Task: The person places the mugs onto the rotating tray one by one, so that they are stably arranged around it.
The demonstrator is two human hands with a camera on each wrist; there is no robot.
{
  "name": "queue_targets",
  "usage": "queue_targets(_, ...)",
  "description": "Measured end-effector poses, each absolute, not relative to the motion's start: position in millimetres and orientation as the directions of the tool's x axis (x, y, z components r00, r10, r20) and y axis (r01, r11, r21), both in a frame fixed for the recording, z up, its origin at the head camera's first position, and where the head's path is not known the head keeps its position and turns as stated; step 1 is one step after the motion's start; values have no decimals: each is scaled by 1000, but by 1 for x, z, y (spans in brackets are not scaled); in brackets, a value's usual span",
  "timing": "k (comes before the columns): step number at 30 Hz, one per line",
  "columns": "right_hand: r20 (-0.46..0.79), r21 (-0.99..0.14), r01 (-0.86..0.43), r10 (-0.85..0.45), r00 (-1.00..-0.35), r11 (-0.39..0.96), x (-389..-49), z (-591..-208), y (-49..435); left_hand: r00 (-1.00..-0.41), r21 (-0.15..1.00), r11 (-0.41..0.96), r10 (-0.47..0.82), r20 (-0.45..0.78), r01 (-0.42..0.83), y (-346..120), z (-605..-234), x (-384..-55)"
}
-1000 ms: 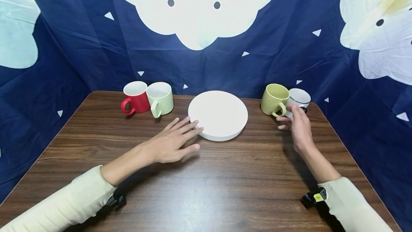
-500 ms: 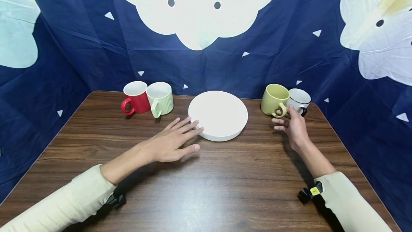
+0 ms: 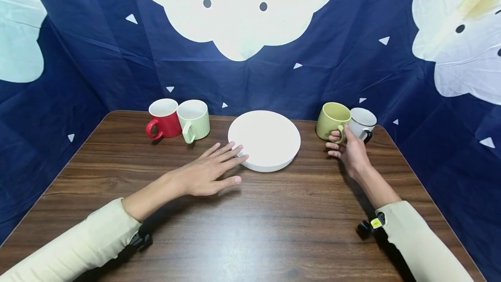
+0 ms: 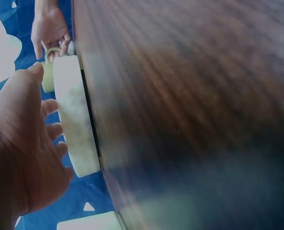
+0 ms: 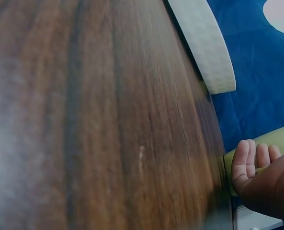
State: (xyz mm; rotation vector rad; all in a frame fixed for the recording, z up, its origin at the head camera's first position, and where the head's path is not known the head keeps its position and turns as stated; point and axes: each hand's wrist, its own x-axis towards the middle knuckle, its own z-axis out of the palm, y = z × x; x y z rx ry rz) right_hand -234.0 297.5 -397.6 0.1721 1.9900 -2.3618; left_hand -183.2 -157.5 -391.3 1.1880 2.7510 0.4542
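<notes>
In the head view my right hand (image 3: 355,151) is at the handle of a yellow-green mug (image 3: 328,125), its fingers curled about the handle. The mug stands upright on the table. From the right wrist, the curled fingertips (image 5: 249,151) show against the mug's side. My left hand (image 3: 209,172) is spread with straight fingers, palm down, its fingertips overlapping the near left rim of a round white turntable-like disc (image 3: 265,138). Whether they touch it, I cannot tell. Right of the yellow-green mug stands a white mug (image 3: 364,119) with a black rim and black handle.
A red mug (image 3: 168,121) and a pale green ribbed mug (image 3: 198,122) stand side by side at the back left. The wooden table (image 3: 274,221) ends at a dark blue cloth (image 3: 250,84) with cloud prints, which also hangs at both sides.
My right hand has moved left and slightly toward me, from in front of the white mug to the yellow-green mug's handle. The left hand and the mugs stay in place.
</notes>
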Motion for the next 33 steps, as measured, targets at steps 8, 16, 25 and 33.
queue_targets(8, -120, -977, 113, 26, -992, -180, -244, -401, 296, -682, 311, 644, 731, 17, 699, -158, -390, -184)
queue_targets(16, -111, -970, 116, -38, -993, -213, -246, -403, 296, -675, 309, 638, 737, 20, 706, -159, -391, -185)
queue_targets(25, -74, -976, 85, -61, -995, -203, -248, -407, 294, -681, 322, 643, 732, 8, 695, -158, -391, -186)
queue_targets(33, -37, -985, 49, -78, -996, -163, -248, -410, 294, -683, 332, 644, 730, 1, 689, -157, -392, -186)
